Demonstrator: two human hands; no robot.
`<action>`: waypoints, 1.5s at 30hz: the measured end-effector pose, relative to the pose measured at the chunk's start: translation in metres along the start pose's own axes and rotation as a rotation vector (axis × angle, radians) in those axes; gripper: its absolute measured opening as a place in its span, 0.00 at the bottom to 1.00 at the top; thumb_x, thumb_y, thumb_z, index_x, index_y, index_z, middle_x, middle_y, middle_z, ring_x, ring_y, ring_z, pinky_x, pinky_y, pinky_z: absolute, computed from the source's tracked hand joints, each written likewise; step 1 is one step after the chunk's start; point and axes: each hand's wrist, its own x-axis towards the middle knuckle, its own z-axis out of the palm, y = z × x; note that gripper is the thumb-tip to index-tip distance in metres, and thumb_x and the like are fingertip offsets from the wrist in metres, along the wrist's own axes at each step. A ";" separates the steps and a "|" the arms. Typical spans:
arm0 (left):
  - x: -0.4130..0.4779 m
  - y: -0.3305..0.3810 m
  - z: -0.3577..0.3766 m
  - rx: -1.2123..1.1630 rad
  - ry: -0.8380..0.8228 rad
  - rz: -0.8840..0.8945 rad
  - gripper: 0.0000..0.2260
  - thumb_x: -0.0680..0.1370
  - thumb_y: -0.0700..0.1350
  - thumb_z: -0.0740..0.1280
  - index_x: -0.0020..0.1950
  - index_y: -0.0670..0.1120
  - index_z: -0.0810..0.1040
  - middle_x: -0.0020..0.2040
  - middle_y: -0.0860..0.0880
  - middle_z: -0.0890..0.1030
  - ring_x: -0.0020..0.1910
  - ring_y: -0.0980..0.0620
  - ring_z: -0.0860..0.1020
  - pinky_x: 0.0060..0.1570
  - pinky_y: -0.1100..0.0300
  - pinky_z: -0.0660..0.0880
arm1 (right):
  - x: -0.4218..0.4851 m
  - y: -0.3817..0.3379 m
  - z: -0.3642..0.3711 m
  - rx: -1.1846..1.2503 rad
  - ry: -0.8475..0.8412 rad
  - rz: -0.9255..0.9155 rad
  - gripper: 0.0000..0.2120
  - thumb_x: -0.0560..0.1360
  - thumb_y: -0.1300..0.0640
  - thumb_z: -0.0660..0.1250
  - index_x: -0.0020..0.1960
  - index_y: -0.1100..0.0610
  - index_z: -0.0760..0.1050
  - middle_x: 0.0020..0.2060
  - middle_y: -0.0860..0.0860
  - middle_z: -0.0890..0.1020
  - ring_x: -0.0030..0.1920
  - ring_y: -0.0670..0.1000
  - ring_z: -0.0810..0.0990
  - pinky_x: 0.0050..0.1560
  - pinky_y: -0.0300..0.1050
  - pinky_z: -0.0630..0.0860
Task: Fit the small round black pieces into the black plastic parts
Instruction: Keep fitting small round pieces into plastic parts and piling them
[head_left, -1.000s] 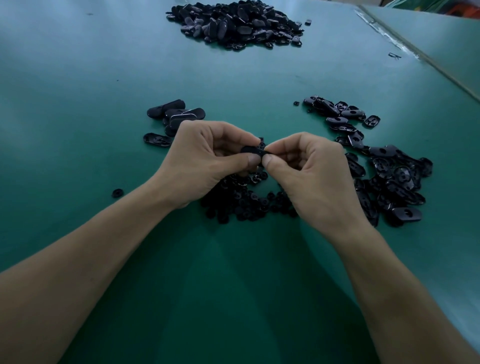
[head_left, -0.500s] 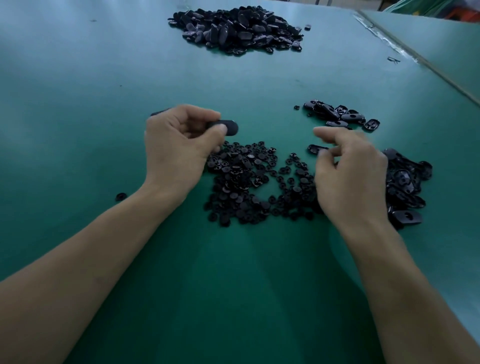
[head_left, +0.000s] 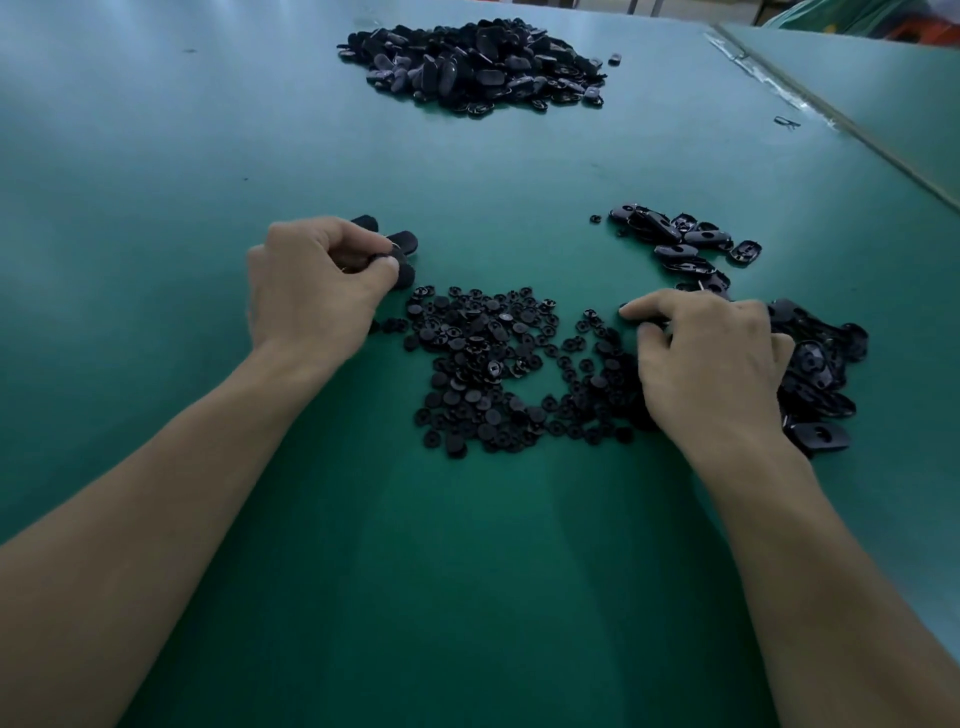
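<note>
A spread of small round black pieces (head_left: 483, 364) lies on the green table (head_left: 467, 571) between my hands. My left hand (head_left: 317, 291) is at its upper left and pinches an oval black plastic part (head_left: 402, 265) between thumb and curled fingers, right beside two similar parts (head_left: 408, 241) lying on the table. My right hand (head_left: 711, 358) rests palm down at the pile's right edge, index finger stretched over the pieces. Nothing shows in its grip, and its fingers hide what is under them. Loose black plastic parts (head_left: 821, 364) lie just right of it.
A large heap of black parts (head_left: 472, 62) sits at the far middle of the table. A smaller cluster of parts (head_left: 680, 239) lies at the right, beyond my right hand. A table seam (head_left: 831, 119) runs diagonally at the far right, with a small clip (head_left: 787, 122) near it.
My hands have parted from the middle. The left carried the plastic part left and down to the parts lying there. The right moved right and lowered onto the pieces.
</note>
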 end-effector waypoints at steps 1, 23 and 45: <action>0.000 -0.001 0.000 0.026 -0.001 -0.007 0.05 0.71 0.51 0.74 0.39 0.61 0.81 0.37 0.63 0.81 0.42 0.62 0.81 0.42 0.69 0.71 | 0.000 0.000 0.000 0.000 0.011 0.001 0.10 0.81 0.55 0.63 0.56 0.43 0.80 0.53 0.49 0.82 0.59 0.57 0.71 0.51 0.49 0.58; -0.050 0.038 0.018 -0.194 -0.232 0.316 0.05 0.75 0.46 0.73 0.41 0.53 0.79 0.25 0.56 0.71 0.25 0.58 0.68 0.32 0.66 0.67 | 0.003 0.001 -0.002 0.133 0.205 -0.094 0.13 0.81 0.50 0.64 0.55 0.55 0.83 0.48 0.54 0.79 0.52 0.56 0.74 0.53 0.46 0.67; -0.049 0.036 0.017 -0.538 -0.476 0.253 0.06 0.76 0.39 0.73 0.50 0.49 0.84 0.41 0.53 0.86 0.39 0.60 0.81 0.41 0.68 0.76 | -0.019 -0.029 -0.003 1.243 -0.115 -0.072 0.03 0.75 0.57 0.73 0.42 0.52 0.83 0.32 0.50 0.84 0.32 0.44 0.81 0.36 0.35 0.75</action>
